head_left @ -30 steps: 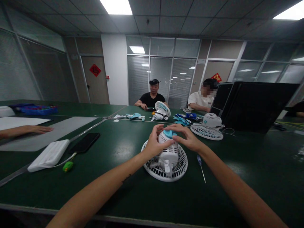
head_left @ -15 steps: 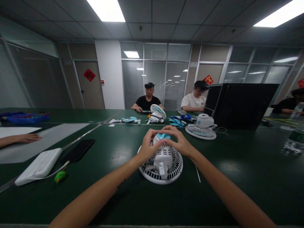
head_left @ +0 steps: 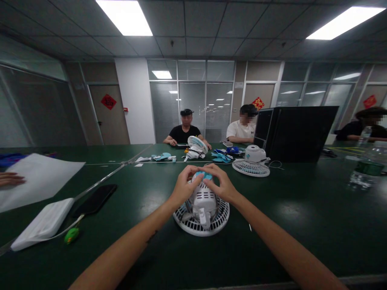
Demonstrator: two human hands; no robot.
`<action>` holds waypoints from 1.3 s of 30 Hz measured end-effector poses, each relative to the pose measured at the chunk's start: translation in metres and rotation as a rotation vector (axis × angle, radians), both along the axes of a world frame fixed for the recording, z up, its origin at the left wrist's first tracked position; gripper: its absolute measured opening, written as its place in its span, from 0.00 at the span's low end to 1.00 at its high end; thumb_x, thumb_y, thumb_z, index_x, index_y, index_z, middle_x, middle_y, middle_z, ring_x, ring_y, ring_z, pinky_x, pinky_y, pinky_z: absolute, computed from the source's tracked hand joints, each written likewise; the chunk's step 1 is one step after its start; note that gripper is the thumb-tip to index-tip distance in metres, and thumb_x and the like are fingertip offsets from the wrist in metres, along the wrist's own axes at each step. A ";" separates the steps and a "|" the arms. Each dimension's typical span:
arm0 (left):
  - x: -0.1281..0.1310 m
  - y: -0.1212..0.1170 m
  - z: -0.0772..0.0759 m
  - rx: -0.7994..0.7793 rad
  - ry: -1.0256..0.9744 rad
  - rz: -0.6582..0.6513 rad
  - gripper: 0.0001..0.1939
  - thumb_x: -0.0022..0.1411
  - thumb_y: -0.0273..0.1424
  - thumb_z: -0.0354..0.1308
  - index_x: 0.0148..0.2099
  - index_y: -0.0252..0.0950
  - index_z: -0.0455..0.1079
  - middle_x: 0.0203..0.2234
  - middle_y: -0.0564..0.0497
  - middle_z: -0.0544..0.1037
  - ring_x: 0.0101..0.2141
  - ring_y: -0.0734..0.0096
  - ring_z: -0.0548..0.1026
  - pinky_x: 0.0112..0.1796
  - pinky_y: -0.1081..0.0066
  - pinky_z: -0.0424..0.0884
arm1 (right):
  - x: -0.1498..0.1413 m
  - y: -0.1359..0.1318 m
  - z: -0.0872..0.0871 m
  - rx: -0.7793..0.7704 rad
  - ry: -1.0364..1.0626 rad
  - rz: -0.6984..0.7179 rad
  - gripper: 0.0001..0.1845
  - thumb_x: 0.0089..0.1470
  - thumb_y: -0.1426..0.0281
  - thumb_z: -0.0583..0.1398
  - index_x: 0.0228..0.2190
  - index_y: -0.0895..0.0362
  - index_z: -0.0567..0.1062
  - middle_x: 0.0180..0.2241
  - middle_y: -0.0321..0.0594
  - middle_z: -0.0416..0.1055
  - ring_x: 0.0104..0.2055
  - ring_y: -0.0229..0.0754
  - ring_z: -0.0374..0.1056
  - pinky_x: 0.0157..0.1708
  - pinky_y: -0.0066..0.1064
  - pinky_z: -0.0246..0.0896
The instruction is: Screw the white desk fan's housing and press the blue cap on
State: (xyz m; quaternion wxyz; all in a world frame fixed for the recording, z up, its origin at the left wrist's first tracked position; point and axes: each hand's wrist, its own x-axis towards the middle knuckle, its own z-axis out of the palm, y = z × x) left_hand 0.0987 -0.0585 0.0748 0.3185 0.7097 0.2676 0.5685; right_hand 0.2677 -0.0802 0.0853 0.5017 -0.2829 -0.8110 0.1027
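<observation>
A small white electric fan lies on its round grille in front of me, motor housing upward and a white plug folded against the near side. On top of the housing sits a light-blue knob-like piece. My left hand curls round it from the left, thumb pressed on its near side. From the right, my right hand closes on the same piece, fingertips meeting the left ones over the top. Most of a screwdriver is hidden by my right forearm; only its metal tip shows.
Across the green table, two people sit near another fan, light-blue parts and a third fan. A black case and bottle stand right. Left are a phone, a white power bank and another person's hand.
My view has swung right and tilted up slightly. Both hands stay round the light-blue piece. At left, the other person's white sheet has been lifted and shifted.
</observation>
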 end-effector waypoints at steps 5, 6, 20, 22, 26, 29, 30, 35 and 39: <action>-0.007 -0.001 0.014 0.157 0.187 0.109 0.09 0.58 0.35 0.58 0.38 0.35 0.72 0.43 0.45 0.74 0.46 0.61 0.73 0.42 0.66 0.71 | 0.000 -0.004 -0.017 -0.179 0.163 -0.026 0.40 0.52 0.56 0.62 0.63 0.49 0.56 0.61 0.49 0.58 0.58 0.53 0.62 0.51 0.46 0.62; -0.008 -0.002 0.018 0.197 0.229 0.119 0.09 0.59 0.34 0.58 0.38 0.35 0.73 0.43 0.45 0.74 0.46 0.61 0.73 0.43 0.65 0.71 | -0.001 -0.004 -0.019 -0.237 0.202 -0.046 0.43 0.51 0.55 0.63 0.63 0.49 0.54 0.62 0.50 0.57 0.57 0.53 0.62 0.49 0.46 0.64; -0.017 -0.002 0.038 0.062 0.396 0.013 0.13 0.58 0.39 0.62 0.40 0.36 0.78 0.42 0.45 0.82 0.44 0.59 0.78 0.50 0.61 0.69 | -0.010 -0.009 -0.019 -0.393 0.311 -0.075 0.37 0.44 0.59 0.68 0.53 0.54 0.62 0.52 0.50 0.69 0.54 0.51 0.68 0.49 0.43 0.64; -0.019 0.005 0.035 0.032 0.361 -0.082 0.13 0.59 0.39 0.61 0.42 0.36 0.78 0.44 0.45 0.81 0.47 0.59 0.77 0.53 0.59 0.67 | -0.009 -0.010 -0.019 -0.395 0.311 -0.080 0.36 0.44 0.59 0.68 0.52 0.53 0.63 0.52 0.49 0.70 0.53 0.51 0.68 0.47 0.42 0.65; -0.022 0.013 0.032 -0.040 0.320 -0.242 0.17 0.60 0.41 0.60 0.47 0.36 0.77 0.48 0.44 0.79 0.50 0.58 0.75 0.54 0.59 0.66 | -0.009 -0.011 -0.018 -0.400 0.314 -0.076 0.35 0.44 0.59 0.68 0.51 0.53 0.63 0.51 0.48 0.70 0.52 0.50 0.69 0.44 0.40 0.66; -0.023 0.014 0.033 -0.089 0.300 -0.342 0.20 0.60 0.44 0.60 0.48 0.36 0.76 0.49 0.44 0.79 0.51 0.57 0.74 0.54 0.59 0.66 | -0.010 -0.011 -0.017 -0.409 0.319 -0.063 0.35 0.44 0.60 0.68 0.51 0.53 0.63 0.51 0.48 0.70 0.52 0.50 0.69 0.45 0.40 0.67; -0.023 0.015 0.033 -0.096 0.293 -0.364 0.21 0.60 0.45 0.59 0.48 0.36 0.77 0.49 0.44 0.78 0.51 0.57 0.74 0.55 0.59 0.66 | -0.010 -0.011 -0.017 -0.410 0.321 -0.058 0.34 0.44 0.60 0.68 0.51 0.53 0.63 0.51 0.48 0.70 0.53 0.50 0.69 0.45 0.40 0.67; -0.020 0.011 0.032 -0.040 0.292 -0.294 0.21 0.62 0.47 0.57 0.44 0.36 0.78 0.48 0.43 0.78 0.51 0.57 0.73 0.54 0.59 0.66 | -0.008 -0.009 -0.018 -0.408 0.327 -0.044 0.35 0.43 0.59 0.68 0.50 0.53 0.63 0.52 0.49 0.69 0.53 0.51 0.69 0.45 0.40 0.68; -0.015 0.000 0.034 0.072 0.350 -0.024 0.16 0.55 0.44 0.64 0.39 0.37 0.80 0.41 0.45 0.77 0.44 0.59 0.75 0.49 0.60 0.69 | -0.007 -0.008 -0.019 -0.405 0.317 -0.037 0.35 0.43 0.59 0.68 0.51 0.53 0.63 0.52 0.50 0.69 0.53 0.51 0.69 0.47 0.42 0.67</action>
